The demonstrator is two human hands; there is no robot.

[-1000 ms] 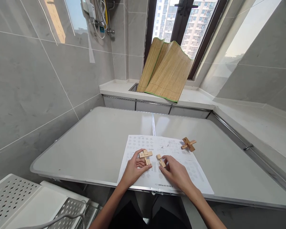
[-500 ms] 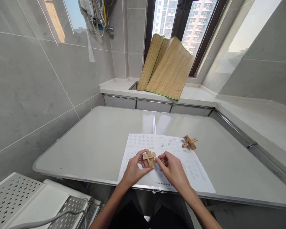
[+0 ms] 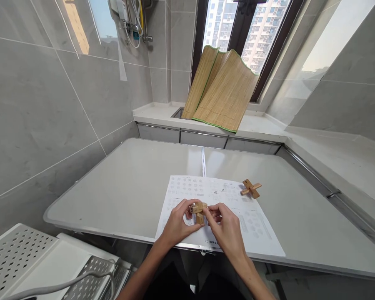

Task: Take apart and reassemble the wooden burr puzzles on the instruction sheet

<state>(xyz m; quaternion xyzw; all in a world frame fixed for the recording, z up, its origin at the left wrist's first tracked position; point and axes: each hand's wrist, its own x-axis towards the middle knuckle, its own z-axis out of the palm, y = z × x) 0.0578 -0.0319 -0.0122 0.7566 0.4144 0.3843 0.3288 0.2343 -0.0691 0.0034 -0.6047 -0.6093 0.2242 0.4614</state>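
Note:
Between my two hands is a wooden interlocking puzzle [image 3: 200, 208], made of pale notched bars that cross one another. My left hand [image 3: 178, 221] grips it from the left, fingertips on top and thumb beneath. On its right side, my right hand [image 3: 223, 221] pinches the puzzle with thumb and fingers; some of those fingertips are hidden behind it. Under both hands lies a white printed sheet [image 3: 259, 239] with rows of small diagrams. Beyond my right hand, a few crossed wooden puzzle pieces [image 3: 251, 189] rest at the sheet's right edge.
A pale folding table [image 3: 121, 187] carries the sheet, with a seam down its middle. Past its far edge, a bamboo mat [image 3: 226, 91] leans on a ledge by the window. A white perforated rack [image 3: 18, 258] with a grey cable stands at the lower left.
The puzzle has turned in my left hand, so a bar end now faces left. My right hand has closed in onto its right side. The view has shifted slightly.

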